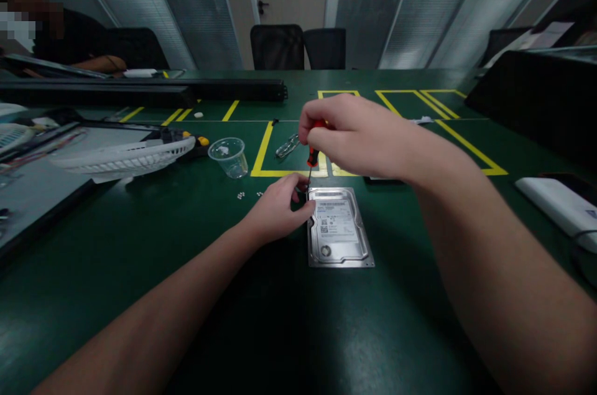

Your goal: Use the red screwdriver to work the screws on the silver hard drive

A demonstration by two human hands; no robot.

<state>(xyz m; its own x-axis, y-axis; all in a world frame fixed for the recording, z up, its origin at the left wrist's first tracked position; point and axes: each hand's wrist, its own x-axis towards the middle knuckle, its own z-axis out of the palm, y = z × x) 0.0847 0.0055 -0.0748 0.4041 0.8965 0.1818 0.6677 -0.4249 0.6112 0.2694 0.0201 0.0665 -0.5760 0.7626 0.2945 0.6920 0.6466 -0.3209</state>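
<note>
A silver hard drive (338,230) with a white label lies flat on the green table. My right hand (345,134) is closed around the red and black handle of a screwdriver (312,157), held upright with its thin shaft pointing down at the drive's far left corner. At that corner my left hand (282,208) grips the drive's left edge, thumb over the top and fingers curled close to the screwdriver tip. Whether a screw sits under the tip is too small to tell. Small screws (240,195) lie in clusters left of my left hand.
A clear plastic cup (229,158) stands beyond the screws, and a clear-handled tool (287,146) lies behind my hands. White fan-like grille (125,158) and a large panel fill the left. A white box-shaped device (559,205) is at right. Another person sits far left.
</note>
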